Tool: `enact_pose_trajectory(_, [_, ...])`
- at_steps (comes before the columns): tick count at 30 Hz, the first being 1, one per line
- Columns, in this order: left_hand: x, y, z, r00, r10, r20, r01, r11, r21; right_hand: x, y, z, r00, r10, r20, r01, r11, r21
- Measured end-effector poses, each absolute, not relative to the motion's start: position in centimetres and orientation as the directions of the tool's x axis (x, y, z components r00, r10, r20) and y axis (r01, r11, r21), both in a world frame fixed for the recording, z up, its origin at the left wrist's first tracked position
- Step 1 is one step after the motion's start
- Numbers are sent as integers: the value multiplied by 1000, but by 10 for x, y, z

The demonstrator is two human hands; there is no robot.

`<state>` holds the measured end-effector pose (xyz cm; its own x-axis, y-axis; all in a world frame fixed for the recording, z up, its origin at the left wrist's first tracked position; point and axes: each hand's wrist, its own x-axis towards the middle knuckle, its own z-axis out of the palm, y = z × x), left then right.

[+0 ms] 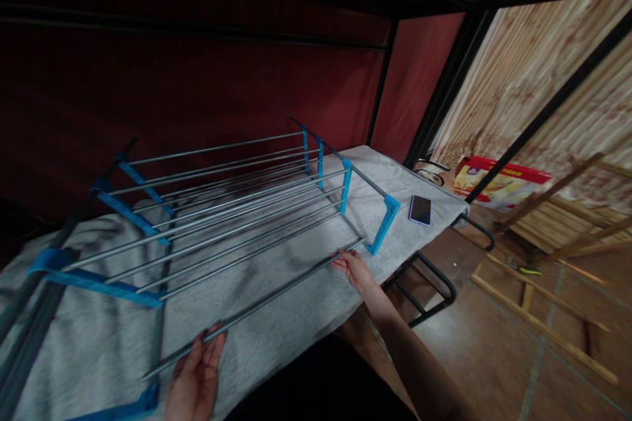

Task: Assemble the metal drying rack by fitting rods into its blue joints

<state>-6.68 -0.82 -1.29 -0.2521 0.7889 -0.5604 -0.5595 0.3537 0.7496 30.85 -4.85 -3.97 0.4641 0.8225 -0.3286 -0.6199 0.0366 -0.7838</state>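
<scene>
A folding drying rack (237,204) of grey metal rods with blue plastic brackets lies on a grey-white blanket (276,329) on a lower bunk. My left hand (195,378) holds the near end of a loose grey rod (257,306), fingers curled round it. My right hand (351,268) grips the far end of the same rod, close to a blue bracket (384,223). The rod runs diagonally between both hands along the rack's front side.
A phone (420,210) with a dark screen lies on the blanket's far corner. Dark red walls enclose the bunk behind and overhead. A black metal bed frame (434,276) edges the right. A red box (498,184) and wooden slats (553,223) lie on the floor beyond.
</scene>
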Motion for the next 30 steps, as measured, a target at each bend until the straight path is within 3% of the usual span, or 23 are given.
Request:
enact_pose_trajectory(11, [-63,-8,-5,-303,727,-616,-524,413,745,310,-46,-44,476,813,-336,-627,46,-778])
enact_pose_trajectory(25, [-57,-9,-8,-330,776,-537,-416,392,821,312,-45,-45,452,826,-336,-642,40,-766])
enact_pose_trajectory(30, [-57,-7,-9,-340,767,-545,-453,375,809,312,-46,-43,442,832,-336,-637,27,-770])
